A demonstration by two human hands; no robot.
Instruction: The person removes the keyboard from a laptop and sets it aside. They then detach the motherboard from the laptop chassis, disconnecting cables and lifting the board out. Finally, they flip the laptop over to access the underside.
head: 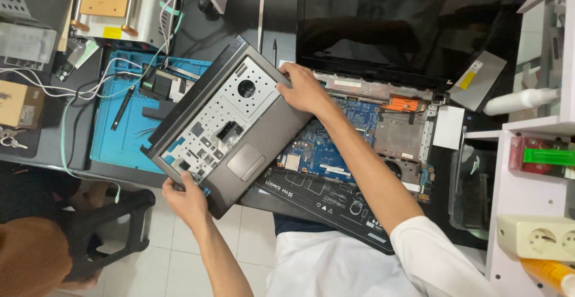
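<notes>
Both hands on the grey laptop cover (pixel 239 123), left of centre in the frame, tilted and lifted off the laptop base. Left hand (pixel 187 200) grips its lower edge, fingers curled under, thumb on top. Right hand (pixel 305 90) clamps the upper right corner, fingers wrapped over the rim. Cover still has the touchpad (pixel 245 161); the keyboard bay is bare metal with cutouts. Open base sits centre right with the blue circuit board (pixel 320 150) exposed, black screen (pixel 413 21) upright behind it at the top. Blue work mat (pixel 123 144) lies left under the cover, white cables (pixel 90 81) across it. White shelf (pixel 521 195) at the right edge
</notes>
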